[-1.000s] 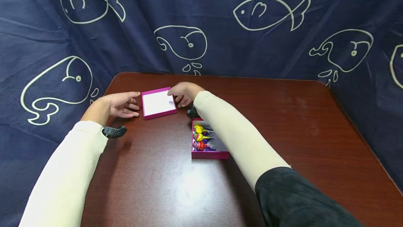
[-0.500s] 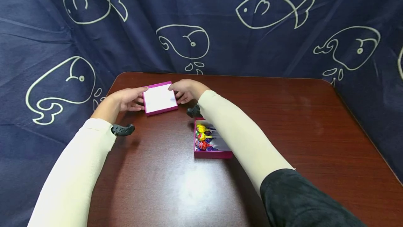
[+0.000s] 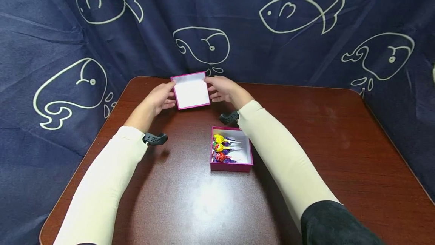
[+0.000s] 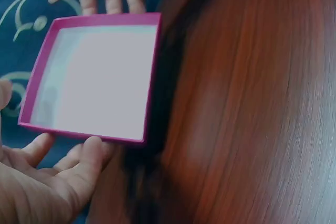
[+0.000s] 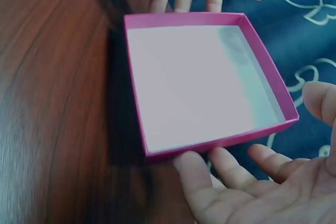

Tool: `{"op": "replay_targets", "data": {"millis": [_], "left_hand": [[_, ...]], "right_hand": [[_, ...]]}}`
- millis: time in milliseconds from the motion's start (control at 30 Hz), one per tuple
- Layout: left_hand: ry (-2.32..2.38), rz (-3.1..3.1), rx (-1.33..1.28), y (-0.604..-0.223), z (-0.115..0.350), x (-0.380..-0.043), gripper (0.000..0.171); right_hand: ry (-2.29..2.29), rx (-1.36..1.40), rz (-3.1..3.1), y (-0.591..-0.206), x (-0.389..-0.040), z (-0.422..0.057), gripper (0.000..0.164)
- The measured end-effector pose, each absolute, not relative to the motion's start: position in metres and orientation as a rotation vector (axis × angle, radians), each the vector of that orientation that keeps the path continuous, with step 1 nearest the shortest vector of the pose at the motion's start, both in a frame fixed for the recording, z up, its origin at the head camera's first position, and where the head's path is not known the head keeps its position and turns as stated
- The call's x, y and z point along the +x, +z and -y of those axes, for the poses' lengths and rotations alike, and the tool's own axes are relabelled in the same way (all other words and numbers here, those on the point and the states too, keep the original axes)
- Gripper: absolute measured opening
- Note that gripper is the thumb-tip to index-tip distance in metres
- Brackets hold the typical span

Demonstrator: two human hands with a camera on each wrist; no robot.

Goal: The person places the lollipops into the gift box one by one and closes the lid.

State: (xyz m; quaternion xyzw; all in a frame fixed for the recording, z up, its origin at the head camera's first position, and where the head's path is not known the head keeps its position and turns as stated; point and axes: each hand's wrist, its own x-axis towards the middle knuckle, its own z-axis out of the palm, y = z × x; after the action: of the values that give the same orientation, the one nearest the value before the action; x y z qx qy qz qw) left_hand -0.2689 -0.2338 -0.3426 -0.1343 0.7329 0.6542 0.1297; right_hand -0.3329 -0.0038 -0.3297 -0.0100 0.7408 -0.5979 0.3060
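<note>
A pink box lid (image 3: 193,92) with a white inside is held between both hands at the far side of the table, lifted and tilted with its inside facing me. My left hand (image 3: 162,97) grips its left side, the thumb at the upper corner and fingers lower down. On the opposite side my right hand (image 3: 222,89) holds the lid the same way. In the left wrist view, fingertips press the lid's wall (image 4: 84,134) from outside. The matching pink box (image 3: 232,167) stands open nearer to me, with several wrapped lollipops (image 3: 222,147) in its left part.
The brown wooden table (image 3: 306,143) has a glossy top with a bright reflection near the front. A dark blue cloth (image 3: 238,18) printed with white fish and whales hangs behind the table and along its left. Each wrist wears a black strap (image 3: 155,139).
My left hand has come in and taken hold of the lid. Both hands have raised it off the table, moved it right and away, and tipped its inside toward me. The box stayed put.
</note>
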Motion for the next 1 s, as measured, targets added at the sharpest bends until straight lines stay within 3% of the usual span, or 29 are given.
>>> {"op": "replay_targets", "data": {"millis": [167, 400, 633, 1000], "left_hand": [[2.014, -2.113, -0.344, -0.345, 0.199, -0.274, 0.073], [2.145, -2.208, -0.200, -0.349, 0.167, -0.266, 0.055], [2.151, -2.383, 0.109, -0.351, 0.150, -0.249, 0.038], [1.946, -2.518, 0.672, -0.348, 0.143, -0.209, 0.034]], "right_hand": [[-1.616, -0.009, -2.054, -0.326, -0.328, -0.026, 0.064], [-1.736, -0.119, -2.113, -0.325, -0.306, -0.061, 0.058], [-1.788, -0.292, -2.200, -0.328, -0.276, -0.094, 0.046], [-1.625, -0.734, -2.431, -0.334, -0.232, -0.144, 0.038]]}}
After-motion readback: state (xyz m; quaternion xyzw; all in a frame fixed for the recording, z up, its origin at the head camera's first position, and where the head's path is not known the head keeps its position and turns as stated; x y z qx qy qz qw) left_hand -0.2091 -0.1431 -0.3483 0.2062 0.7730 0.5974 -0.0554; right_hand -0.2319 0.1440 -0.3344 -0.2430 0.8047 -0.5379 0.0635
